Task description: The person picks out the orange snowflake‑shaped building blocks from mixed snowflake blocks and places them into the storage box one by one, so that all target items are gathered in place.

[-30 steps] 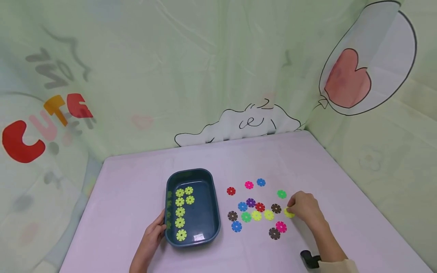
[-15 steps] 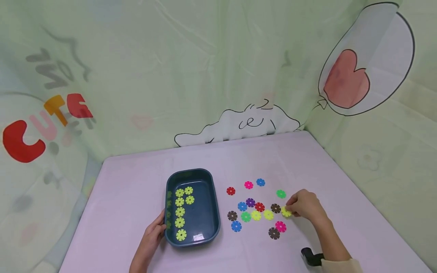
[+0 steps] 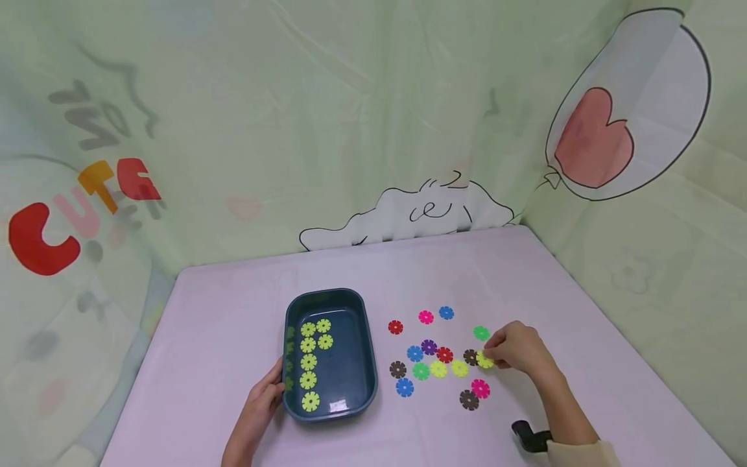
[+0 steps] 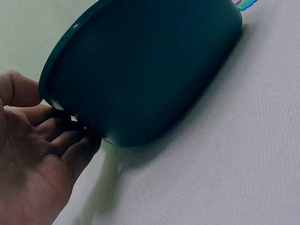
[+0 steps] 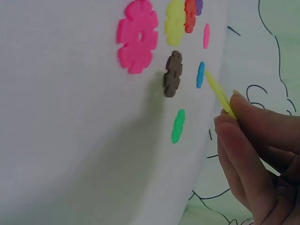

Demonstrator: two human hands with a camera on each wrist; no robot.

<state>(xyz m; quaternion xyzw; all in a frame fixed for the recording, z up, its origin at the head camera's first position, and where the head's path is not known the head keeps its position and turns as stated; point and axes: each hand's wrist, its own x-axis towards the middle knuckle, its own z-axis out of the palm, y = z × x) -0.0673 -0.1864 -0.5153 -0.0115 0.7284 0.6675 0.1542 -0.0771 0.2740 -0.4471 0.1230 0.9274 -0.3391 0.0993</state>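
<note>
My right hand (image 3: 518,348) pinches a yellow snowflake disc (image 5: 219,93) between thumb and fingers, raised off the table in the right wrist view. In the head view that disc overlaps the edge of a brown disc (image 3: 470,357). A green disc (image 3: 481,333) lies just beyond the fingertips. My left hand (image 3: 264,397) grips the left wall of a dark blue tray (image 3: 373,389), thumb at the rim and fingers against the outside, as the left wrist view shows. Several yellow discs (image 3: 308,362) lie inside the tray along its left side.
Several loose discs lie to the right of the tray, among them two yellow ones, a pink disc (image 3: 481,388) and a red disc (image 3: 395,327). A black object (image 3: 530,437) is by the right forearm. Printed curtains (image 3: 262,130) stand behind the table (image 3: 233,311).
My right hand has moved slightly left, bringing the pinched yellow disc from the table's right part up to the brown disc. The left hand and tray have stayed put.
</note>
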